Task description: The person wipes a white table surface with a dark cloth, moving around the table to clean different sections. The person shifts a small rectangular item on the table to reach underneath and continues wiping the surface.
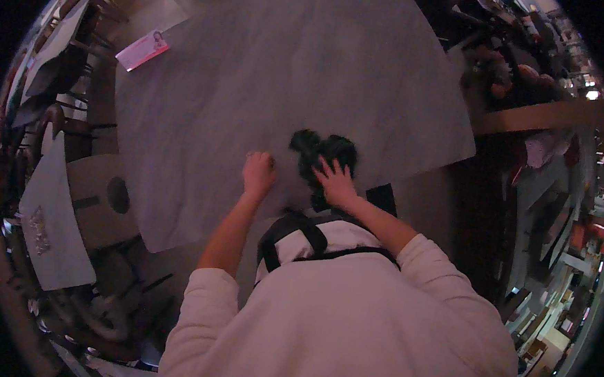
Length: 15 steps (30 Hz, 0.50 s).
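A dark green, soft-looking bundle (342,148) lies near the close edge of a table covered with a plain grey sheet (289,58). It is blurred, and I cannot tell whether it is yarn or fabric. My right hand (336,183) rests on its near part, fingers spread. To the left of the bundle and apart from it, my left hand (259,171) is over the sheet with its fingers curled in. No object shows in that hand, though its palm is hidden from view.
A pink and white printed card (143,50) lies at the table's far left corner. A black flat piece (383,198) sits by the near edge, right of my wrist. Leftward stand a chair (92,175) and another pale table (60,246). A wooden bar (539,117) crosses at right.
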Each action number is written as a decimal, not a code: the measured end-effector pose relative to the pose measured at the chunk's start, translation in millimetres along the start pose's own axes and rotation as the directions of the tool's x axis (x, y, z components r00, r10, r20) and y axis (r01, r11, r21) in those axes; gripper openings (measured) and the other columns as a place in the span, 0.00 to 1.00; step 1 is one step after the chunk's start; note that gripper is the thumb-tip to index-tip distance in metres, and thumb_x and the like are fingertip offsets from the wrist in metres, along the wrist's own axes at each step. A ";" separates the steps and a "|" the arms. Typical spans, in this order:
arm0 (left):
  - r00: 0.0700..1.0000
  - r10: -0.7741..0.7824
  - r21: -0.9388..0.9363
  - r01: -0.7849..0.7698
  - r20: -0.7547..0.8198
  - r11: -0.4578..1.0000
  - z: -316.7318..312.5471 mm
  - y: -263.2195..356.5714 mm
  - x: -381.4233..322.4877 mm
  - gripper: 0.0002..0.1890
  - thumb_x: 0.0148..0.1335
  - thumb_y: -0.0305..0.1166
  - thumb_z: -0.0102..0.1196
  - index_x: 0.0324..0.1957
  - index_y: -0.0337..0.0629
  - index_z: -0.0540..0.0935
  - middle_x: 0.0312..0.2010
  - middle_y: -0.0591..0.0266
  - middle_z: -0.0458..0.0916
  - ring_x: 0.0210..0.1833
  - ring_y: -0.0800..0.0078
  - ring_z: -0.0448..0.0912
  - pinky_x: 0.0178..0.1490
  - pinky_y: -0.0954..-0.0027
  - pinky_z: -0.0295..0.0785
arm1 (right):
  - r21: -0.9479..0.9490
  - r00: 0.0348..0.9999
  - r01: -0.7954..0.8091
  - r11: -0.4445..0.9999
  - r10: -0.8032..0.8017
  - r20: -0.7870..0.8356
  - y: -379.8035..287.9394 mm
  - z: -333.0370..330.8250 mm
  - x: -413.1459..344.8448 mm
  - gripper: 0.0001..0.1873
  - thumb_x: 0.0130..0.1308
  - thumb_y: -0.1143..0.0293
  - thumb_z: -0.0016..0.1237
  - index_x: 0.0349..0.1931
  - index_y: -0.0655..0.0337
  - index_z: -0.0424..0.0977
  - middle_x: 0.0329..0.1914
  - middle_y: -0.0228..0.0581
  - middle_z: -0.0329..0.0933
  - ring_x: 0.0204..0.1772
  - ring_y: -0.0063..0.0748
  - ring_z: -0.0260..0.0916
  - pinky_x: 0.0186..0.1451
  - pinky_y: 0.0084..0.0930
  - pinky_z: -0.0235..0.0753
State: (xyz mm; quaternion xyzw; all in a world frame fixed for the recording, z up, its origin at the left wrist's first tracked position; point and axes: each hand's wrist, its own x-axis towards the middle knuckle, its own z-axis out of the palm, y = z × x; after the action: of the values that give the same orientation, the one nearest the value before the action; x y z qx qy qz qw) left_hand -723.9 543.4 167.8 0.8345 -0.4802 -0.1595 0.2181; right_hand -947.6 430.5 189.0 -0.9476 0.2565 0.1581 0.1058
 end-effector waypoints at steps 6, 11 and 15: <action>0.981 -0.051 0.097 0.070 -0.187 0.993 15.8 5.8 -1.9 0.12 0.43 0.28 0.61 0.33 0.47 0.77 0.34 0.58 0.75 0.44 0.55 0.74 0.44 0.56 0.71 | 0.003 0.991 0.129 0.992 -0.129 0.027 65.5 -8.0 3.5 0.31 0.56 0.70 0.50 0.63 0.47 0.64 0.77 0.37 0.42 0.73 0.51 0.48 0.69 0.54 0.54; 0.969 -0.093 0.002 0.096 -0.231 0.995 48.0 43.2 -0.8 0.13 0.41 0.25 0.60 0.33 0.47 0.77 0.32 0.59 0.75 0.44 0.55 0.73 0.45 0.56 0.71 | 0.020 0.976 -0.214 0.977 0.215 -0.047 167.7 -3.9 -10.6 0.34 0.56 0.68 0.50 0.66 0.45 0.60 0.77 0.38 0.42 0.74 0.52 0.47 0.69 0.55 0.53; 0.990 0.043 -0.146 -0.063 -0.138 0.987 66.8 113.5 26.0 0.15 0.40 0.24 0.60 0.35 0.45 0.77 0.34 0.56 0.75 0.43 0.53 0.73 0.47 0.55 0.69 | 0.185 0.843 -0.520 0.834 0.536 -0.048 236.3 -11.0 -8.8 0.40 0.57 0.68 0.49 0.71 0.44 0.50 0.77 0.40 0.42 0.74 0.55 0.46 0.68 0.59 0.53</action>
State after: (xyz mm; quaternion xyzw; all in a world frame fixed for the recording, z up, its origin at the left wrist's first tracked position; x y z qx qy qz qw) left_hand -826.1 456.4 168.0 0.8115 -0.4731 -0.1329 0.3163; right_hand -1074.9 231.5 174.2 -0.8346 0.5250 0.1129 0.1230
